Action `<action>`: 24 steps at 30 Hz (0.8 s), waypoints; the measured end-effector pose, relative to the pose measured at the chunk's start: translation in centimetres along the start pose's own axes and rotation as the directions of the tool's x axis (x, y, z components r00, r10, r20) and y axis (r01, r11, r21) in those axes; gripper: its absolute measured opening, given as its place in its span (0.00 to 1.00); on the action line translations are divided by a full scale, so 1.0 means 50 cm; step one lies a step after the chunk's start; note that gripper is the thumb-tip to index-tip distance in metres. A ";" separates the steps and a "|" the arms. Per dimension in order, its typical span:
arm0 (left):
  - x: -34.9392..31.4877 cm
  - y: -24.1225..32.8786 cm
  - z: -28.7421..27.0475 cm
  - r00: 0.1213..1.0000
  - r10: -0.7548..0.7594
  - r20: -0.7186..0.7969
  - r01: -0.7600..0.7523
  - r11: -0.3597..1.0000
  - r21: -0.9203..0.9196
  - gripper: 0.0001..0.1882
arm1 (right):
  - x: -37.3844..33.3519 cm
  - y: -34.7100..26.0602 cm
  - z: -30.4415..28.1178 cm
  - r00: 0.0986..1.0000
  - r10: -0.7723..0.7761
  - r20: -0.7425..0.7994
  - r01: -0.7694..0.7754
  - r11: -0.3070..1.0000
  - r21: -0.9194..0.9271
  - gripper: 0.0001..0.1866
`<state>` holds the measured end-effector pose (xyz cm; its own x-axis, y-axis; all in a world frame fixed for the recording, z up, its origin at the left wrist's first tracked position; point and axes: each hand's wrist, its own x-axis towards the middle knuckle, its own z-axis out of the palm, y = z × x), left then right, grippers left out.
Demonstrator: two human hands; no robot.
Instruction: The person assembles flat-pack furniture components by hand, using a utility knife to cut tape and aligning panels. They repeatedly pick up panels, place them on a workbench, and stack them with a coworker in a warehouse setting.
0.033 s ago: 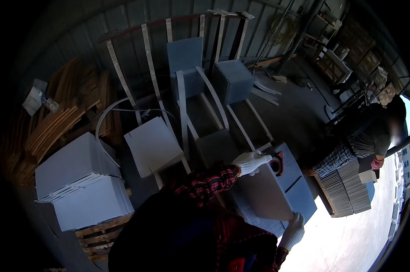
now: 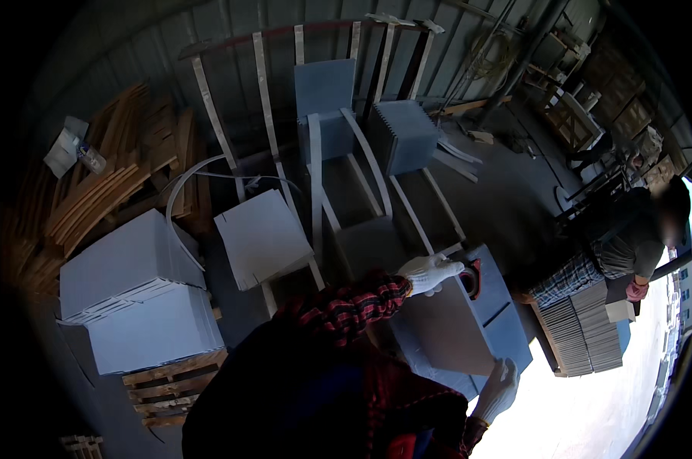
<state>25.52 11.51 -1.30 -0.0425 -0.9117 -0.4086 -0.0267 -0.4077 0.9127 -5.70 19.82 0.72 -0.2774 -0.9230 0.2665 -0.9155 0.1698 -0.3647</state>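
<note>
Together, the left hand [image 2: 428, 274] and right hand [image 2: 499, 390], both in white gloves, grip a square gray panel [image 2: 445, 329], held tilted over a blue-gray counter [image 2: 516, 336]. The left hand is closed on the panel's far corner, the right on its near right corner; whether the panel's lower edge touches the counter cannot be told. Just beside the left hand, near the counter's far edge, lies a red-and-dark tool [image 2: 474, 280], its kind unclear. A red-and-black plaid sleeve [image 2: 373, 302] covers the left arm.

Beyond the counter, a pale stack of panels [image 2: 262, 237] sits across wooden rails. Farther off, blue-gray stacks [image 2: 401, 138] stand toward a corrugated metal wall [image 2: 147, 57], with curved pale strips [image 2: 367, 163] leaning close by. To the left, large white stacks [image 2: 155, 330] rise above a wooden pallet [image 2: 174, 386], with a heap of brown planks [image 2: 105, 187] behind them. On the right, well apart from the counter, a co-worker [image 2: 621, 245] in a dark top bends over a row of gray slabs [image 2: 591, 329], a pink-gloved hand [image 2: 636, 289] at a pale block [image 2: 620, 310].
</note>
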 end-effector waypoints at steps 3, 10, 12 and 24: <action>0.005 -0.005 -0.004 1.000 -0.002 -0.015 0.003 0.999 0.042 0.40 | 0.058 -0.095 -0.043 0.974 -0.196 -0.112 0.197 0.980 0.001 0.20; 0.029 -0.026 0.000 0.999 0.040 -0.023 -0.038 0.995 0.090 0.41 | 0.089 -0.179 0.082 0.858 -0.291 0.423 0.317 0.948 0.010 0.21; 0.030 -0.031 0.013 0.993 0.089 -0.081 -0.081 0.993 0.088 0.39 | 0.090 -0.171 0.096 0.850 -0.337 0.405 0.360 0.933 0.021 0.24; -0.016 -0.029 0.033 0.930 0.336 -0.151 -0.261 0.889 0.376 0.28 | 0.102 -0.069 0.173 0.712 -0.697 0.084 0.698 0.689 -0.195 0.22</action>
<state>23.95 12.90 -2.32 0.1020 -0.9922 -0.0719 -0.3879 -0.1062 0.9155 -1.45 11.52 -4.40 0.4652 -0.8045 0.3693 -0.8814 -0.4598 0.1085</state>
